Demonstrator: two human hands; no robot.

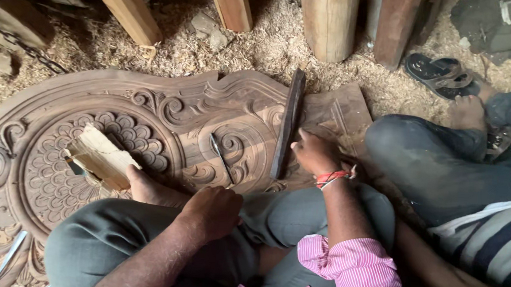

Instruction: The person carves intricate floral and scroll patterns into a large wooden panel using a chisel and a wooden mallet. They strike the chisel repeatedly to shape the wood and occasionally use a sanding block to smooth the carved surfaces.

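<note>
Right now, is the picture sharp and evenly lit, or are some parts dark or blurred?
Head view: the carved wood panel is sharp and softly lit, without glare; the top left corner lies in deep shadow; the left hand and right hand look slightly soft; the edges bend a little, as from a wide lens.

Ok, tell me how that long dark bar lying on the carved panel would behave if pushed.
The dark bar looks straight and stiff, so it would probably slide as one piece. Its flat-edged look suggests it will not roll. It rests on raised relief of the carved panel, so it may rock or catch. The right hand is nearest.
</note>
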